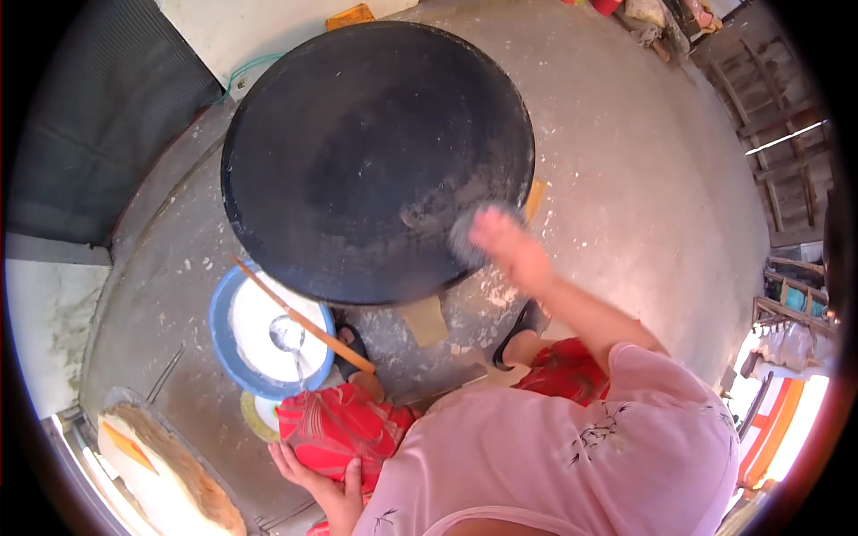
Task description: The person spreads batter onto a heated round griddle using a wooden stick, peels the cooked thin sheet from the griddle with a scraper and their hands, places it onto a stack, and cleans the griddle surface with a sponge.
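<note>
A large round black griddle (375, 152) fills the upper middle of the head view. Over its lower right edge is my right hand (511, 247), blurred by motion, with the fingers closed on a dark grey pad (463, 238) pressed to the surface. Whether this pad is cloth or a scrubber cannot be made out. Greyish smears (438, 204) mark the black surface beside it. My left hand (322, 482) rests on my knee in red patterned cloth (344, 429), fingers spread and holding nothing.
Left of my feet stands a blue basin (219, 326) with white batter-like liquid (255, 339) and a ladle (286, 334) in it. A long wooden stick (308, 323) lies across its rim. At lower left is a round tray-like thing (165, 473). Metal tongs (165, 373) lie nearby.
</note>
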`<state>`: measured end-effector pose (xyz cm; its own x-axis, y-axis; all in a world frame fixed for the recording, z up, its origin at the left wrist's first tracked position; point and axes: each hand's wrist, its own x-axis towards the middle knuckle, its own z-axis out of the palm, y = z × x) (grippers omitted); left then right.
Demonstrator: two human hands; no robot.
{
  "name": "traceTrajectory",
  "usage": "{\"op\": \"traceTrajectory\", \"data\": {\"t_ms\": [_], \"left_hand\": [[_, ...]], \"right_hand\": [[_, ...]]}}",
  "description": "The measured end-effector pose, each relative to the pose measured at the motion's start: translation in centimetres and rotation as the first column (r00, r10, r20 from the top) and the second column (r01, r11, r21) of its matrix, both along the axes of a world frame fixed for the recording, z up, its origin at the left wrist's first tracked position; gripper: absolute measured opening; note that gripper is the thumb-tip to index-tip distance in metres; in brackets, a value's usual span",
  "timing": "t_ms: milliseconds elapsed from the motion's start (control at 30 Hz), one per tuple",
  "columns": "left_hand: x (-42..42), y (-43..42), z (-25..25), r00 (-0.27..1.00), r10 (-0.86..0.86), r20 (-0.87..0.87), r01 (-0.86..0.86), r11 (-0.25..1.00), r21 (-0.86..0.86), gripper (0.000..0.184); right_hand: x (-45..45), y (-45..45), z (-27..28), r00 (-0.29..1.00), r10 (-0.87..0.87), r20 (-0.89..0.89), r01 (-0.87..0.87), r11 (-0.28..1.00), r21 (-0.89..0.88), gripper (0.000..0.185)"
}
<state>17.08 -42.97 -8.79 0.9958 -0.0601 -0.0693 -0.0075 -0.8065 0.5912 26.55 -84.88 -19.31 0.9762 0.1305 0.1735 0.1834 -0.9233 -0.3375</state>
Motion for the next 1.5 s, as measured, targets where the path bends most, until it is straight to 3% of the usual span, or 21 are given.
{"op": "traceTrajectory", "data": {"t_ms": [33, 100, 200, 300, 367, 433, 467, 533, 667, 733, 800, 867, 900, 967, 1100, 1167, 1233, 1333, 1400, 1433, 1500], "left_hand": [[0.1, -0.3, 0.4, 0.999, 0.020, -0.034, -0.020, 1.000, -0.012, 0.095], [-0.1, -0.3, 0.3, 0.998, 0.039, -0.043, -0.041, 0.999, -0.026, 0.095], [-0.5, 0.5, -0.5, 0.999, 0.026, 0.033, -0.024, 0.999, -0.043, 0.094], [-0.7, 0.6, -0.6, 0.998, 0.027, 0.060, -0.024, 0.999, -0.043, 0.093], [-0.8, 0.8, -0.8, 0.998, 0.012, 0.069, -0.009, 0.999, -0.042, 0.093], [-0.7, 1.1, -1.1, 0.995, -0.018, 0.097, 0.020, 1.000, -0.021, 0.093], [-0.9, 1.2, -1.2, 0.996, -0.009, 0.093, 0.010, 1.000, -0.009, 0.093], [-1.1, 1.4, -1.4, 0.992, -0.027, 0.122, 0.032, 0.999, -0.040, 0.093], [-1.6, 1.9, -1.7, 0.993, -0.017, 0.115, 0.021, 0.999, -0.033, 0.094], [-1.7, 2.0, -1.7, 0.993, 0.001, 0.117, 0.003, 1.000, -0.031, 0.095], [-1.7, 1.9, -1.7, 0.993, 0.007, 0.118, -0.003, 0.999, -0.034, 0.097], [-1.8, 2.1, -1.7, 0.990, 0.037, 0.135, -0.035, 0.999, -0.016, 0.097], [-1.8, 2.2, -1.7, 0.993, 0.028, 0.115, -0.024, 0.999, -0.042, 0.097], [-1.7, 2.4, -1.7, 0.994, 0.007, 0.105, 0.001, 0.997, -0.082, 0.098], [-1.7, 2.6, -1.6, 0.994, 0.016, 0.107, -0.006, 0.996, -0.085, 0.098], [-1.8, 2.8, -1.6, 0.994, 0.029, 0.109, -0.020, 0.997, -0.080, 0.098], [-1.9, 3.2, -1.7, 0.993, 0.034, 0.110, -0.023, 0.994, -0.102, 0.098], [-1.8, 3.3, -1.7, 0.994, 0.052, 0.101, -0.037, 0.990, -0.137, 0.098], [-1.7, 3.4, -1.7, 0.994, 0.071, 0.079, -0.061, 0.990, -0.124, 0.099], [-1.6, 3.3, -1.6, 0.994, 0.078, 0.077, -0.068, 0.990, -0.125, 0.100], [-1.5, 3.3, -1.5, 0.995, 0.077, 0.056, -0.069, 0.989, -0.132, 0.100]], "right_hand": [[1.7, -3.0, -1.5, 0.996, -0.056, 0.075, 0.061, 0.996, -0.065, 0.047], [5.3, -9.0, -3.7, 0.942, -0.322, 0.096, 0.296, 0.930, 0.220, 0.042], [5.8, -8.8, -2.4, 0.899, -0.423, 0.110, 0.417, 0.906, 0.073, 0.038], [0.5, -1.4, -2.4, 0.936, -0.326, 0.130, 0.281, 0.919, 0.277, 0.036], [-4.4, 2.3, -1.7, 0.976, -0.189, 0.106, 0.171, 0.973, 0.157, 0.035], [-9.0, 4.6, -5.6, 0.929, -0.330, -0.167, 0.369, 0.805, 0.464, 0.034], [-9.7, 4.6, -7.5, 0.932, -0.318, -0.175, 0.363, 0.803, 0.472, 0.034], [-10.8, 4.5, -11.3, 0.726, -0.500, -0.471, 0.667, 0.680, 0.306, 0.033], [-8.8, 5.9, -15.2, 0.771, -0.503, -0.391, 0.615, 0.749, 0.248, 0.036], [-7.3, 8.3, -15.0, 0.853, -0.361, -0.377, 0.383, 0.924, -0.018, 0.045], [-6.0, 11.8, -14.3, 0.679, -0.374, -0.632, 0.469, 0.883, -0.020, 0.080], [-5.0, 14.9, -15.1, 0.522, -0.385, -0.761, 0.596, 0.803, 0.002, 0.097], [-4.4, 16.3, -15.6, 0.549, -0.357, -0.756, 0.568, 0.823, 0.024, 0.097], [-4.2, 18.4, -16.8, 0.384, -0.604, -0.698, 0.761, 0.636, -0.131, 0.100], [-4.3, 16.7, -18.7, 0.480, -0.542, -0.690, 0.808, 0.579, 0.107, 0.091], [-4.7, 16.1, -12.9, 0.558, -0.419, -0.716, 0.694, 0.710, 0.125, 0.079], [-5.7, 15.0, -7.4, 0.663, -0.130, -0.737, 0.495, 0.815, 0.301, 0.078], [-5.6, 14.0, 3.0, 0.719, -0.031, -0.695, 0.294, 0.919, 0.264, 0.072], [-3.8, 11.8, 6.8, 0.957, 0.033, -0.287, 0.025, 0.980, 0.197, 0.066], [-2.5, 10.7, 7.2, 0.958, 0.025, -0.286, 0.030, 0.982, 0.187, 0.066], [0.1, 8.5, 7.8, 0.994, -0.096, 0.060, 0.097, 0.995, -0.017, 0.061]]}}
